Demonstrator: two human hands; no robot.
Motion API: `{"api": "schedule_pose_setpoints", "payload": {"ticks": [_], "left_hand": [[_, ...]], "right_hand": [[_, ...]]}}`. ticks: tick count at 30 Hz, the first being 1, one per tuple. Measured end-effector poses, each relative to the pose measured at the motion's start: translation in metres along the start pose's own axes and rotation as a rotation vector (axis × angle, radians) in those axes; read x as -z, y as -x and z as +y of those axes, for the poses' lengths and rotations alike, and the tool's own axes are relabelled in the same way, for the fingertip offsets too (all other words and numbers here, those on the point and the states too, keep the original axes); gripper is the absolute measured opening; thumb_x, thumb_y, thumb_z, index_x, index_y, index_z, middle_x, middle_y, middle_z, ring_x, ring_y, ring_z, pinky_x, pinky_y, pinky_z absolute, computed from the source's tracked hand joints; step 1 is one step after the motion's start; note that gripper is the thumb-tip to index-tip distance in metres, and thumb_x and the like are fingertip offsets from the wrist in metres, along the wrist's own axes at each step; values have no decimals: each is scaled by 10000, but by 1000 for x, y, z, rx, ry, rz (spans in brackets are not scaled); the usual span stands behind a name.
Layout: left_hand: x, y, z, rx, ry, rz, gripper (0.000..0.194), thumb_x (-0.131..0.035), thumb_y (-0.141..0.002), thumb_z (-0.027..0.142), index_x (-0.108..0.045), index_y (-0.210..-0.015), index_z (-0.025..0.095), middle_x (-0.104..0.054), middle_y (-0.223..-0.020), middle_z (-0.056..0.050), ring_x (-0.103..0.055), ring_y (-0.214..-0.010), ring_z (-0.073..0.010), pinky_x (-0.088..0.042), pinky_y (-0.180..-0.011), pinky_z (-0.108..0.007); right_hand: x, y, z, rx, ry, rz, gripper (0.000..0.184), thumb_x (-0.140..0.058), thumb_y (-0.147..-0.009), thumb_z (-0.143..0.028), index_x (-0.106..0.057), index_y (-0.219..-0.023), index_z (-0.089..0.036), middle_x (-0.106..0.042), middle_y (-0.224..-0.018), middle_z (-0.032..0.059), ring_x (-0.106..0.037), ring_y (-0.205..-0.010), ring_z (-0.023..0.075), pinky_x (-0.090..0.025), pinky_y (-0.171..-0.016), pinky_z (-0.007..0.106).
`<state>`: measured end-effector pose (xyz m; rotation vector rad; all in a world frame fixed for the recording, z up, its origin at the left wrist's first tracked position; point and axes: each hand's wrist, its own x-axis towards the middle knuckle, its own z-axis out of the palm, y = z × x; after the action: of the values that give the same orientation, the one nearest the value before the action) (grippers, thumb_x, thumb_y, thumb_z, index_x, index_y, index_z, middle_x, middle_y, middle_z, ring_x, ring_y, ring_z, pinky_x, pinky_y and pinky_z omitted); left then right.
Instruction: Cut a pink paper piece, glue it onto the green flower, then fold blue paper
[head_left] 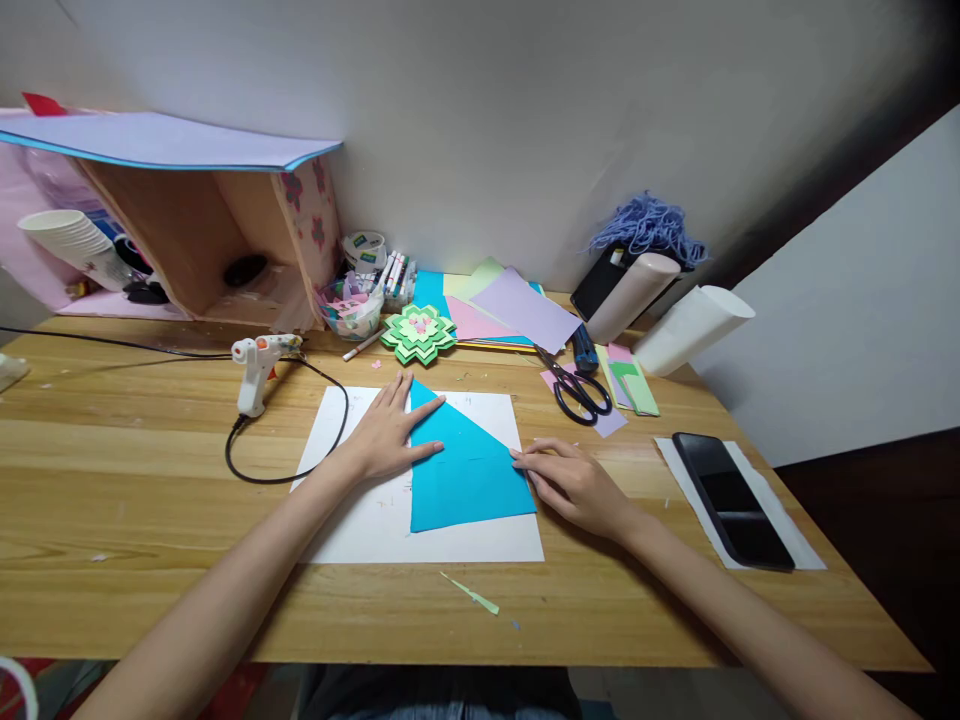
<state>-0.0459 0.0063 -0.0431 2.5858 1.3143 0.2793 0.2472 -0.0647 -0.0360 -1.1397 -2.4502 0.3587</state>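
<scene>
A blue sheet of paper [469,480] with a slanted upper right edge lies on a larger white sheet [352,535]. My left hand [386,430] rests with fingers spread along the blue paper's left edge, its thumb and some fingertips on the blue surface. At the opposite side, my right hand [574,485] has its thumb and fingertips drawn together at the blue paper's right edge, where the slant ends. A faint crease line runs across the middle of the blue paper.
A hot glue gun [256,375] with a looping cord stands left. Behind are a green layered paper flower [420,333], coloured sheets [525,305] and a cardboard box [300,240]. Black-handled scissors [577,390] and a phone [731,500] lie right. A paper scrap [472,595] lies near the front edge.
</scene>
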Motion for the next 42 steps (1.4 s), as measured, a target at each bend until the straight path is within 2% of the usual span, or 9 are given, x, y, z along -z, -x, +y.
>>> {"api": "schedule_pose_setpoints", "payload": {"ticks": [2,4,8,12,17,24,29,35,42], "left_hand": [[-2,2,0,6,-2,20,705,-437,-751,632,-300,-1360,305,-101,-1493,-67,-95,-1349,-330,-160,-1066,-505],[-5,3,-1,20,-6,39,798,-419,-744,654,-230,-1393,230,-112,-1486,-117,-104,-1348,-323,-167,-1069,-495],[-11,3,-4,65,-9,70,892,-343,-772,661,-144,-1397,56,-164,-1455,-207,-136,-1348,-291,-177,-1081,-448],[-12,0,-7,105,12,125,715,-281,-850,561,-267,-1356,56,-288,-1416,-191,-272,-1306,-263,-240,-1068,-406],[-12,-4,-11,169,27,231,500,-229,-913,376,-380,-1298,95,-430,-1320,-145,-412,-1207,-219,-323,-1024,-362],[-11,-9,-12,177,-74,175,468,-282,-901,307,-384,-1292,72,-432,-1328,-150,-424,-1201,-227,-348,-1003,-342],[-6,-13,-7,174,-174,128,416,-327,-880,264,-431,-1244,91,-481,-1273,-145,-474,-1147,-228,-399,-935,-314],[-5,-14,-4,192,-211,102,428,-304,-891,259,-404,-1264,75,-451,-1308,-149,-457,-1168,-227,-376,-958,-310],[-1,-15,-3,202,-225,67,455,-277,-896,272,-398,-1275,51,-445,-1313,-153,-444,-1180,-241,-373,-969,-328]], "right_hand": [[2,-18,0,-15,15,-7,263,-395,-882,-225,-601,-1044,-210,-653,-917,75,-563,-939,212,-479,-791,360],[0,-43,-2,-40,47,-64,262,-381,-894,-245,-588,-1047,-191,-638,-918,89,-569,-886,204,-463,-773,345],[-18,-100,-5,-18,158,-186,268,-485,-851,-298,-551,-1076,-169,-618,-849,90,-554,-815,216,-438,-690,321],[-41,-139,-2,64,194,-124,273,-481,-853,-270,-537,-1095,-156,-602,-942,90,-500,-881,216,-408,-755,327],[-54,-161,0,122,282,-77,305,-427,-879,-277,-534,-1146,-176,-555,-909,98,-458,-879,222,-398,-747,329],[-58,-165,-1,164,353,-46,312,-438,-870,-245,-518,-1162,-170,-530,-870,91,-432,-828,214,-361,-716,317],[-60,-156,3,197,374,-25,220,-461,-865,-233,-559,-1050,-167,-536,-868,84,-434,-811,206,-331,-695,304],[-53,-128,8,165,344,28,195,-397,-904,-242,-556,-824,-162,-550,-803,63,-444,-784,182,-312,-684,281],[-33,-87,16,179,346,-24,105,-463,-849,-182,-519,-760,-168,-537,-772,46,-430,-747,168,-304,-658,265]]}}
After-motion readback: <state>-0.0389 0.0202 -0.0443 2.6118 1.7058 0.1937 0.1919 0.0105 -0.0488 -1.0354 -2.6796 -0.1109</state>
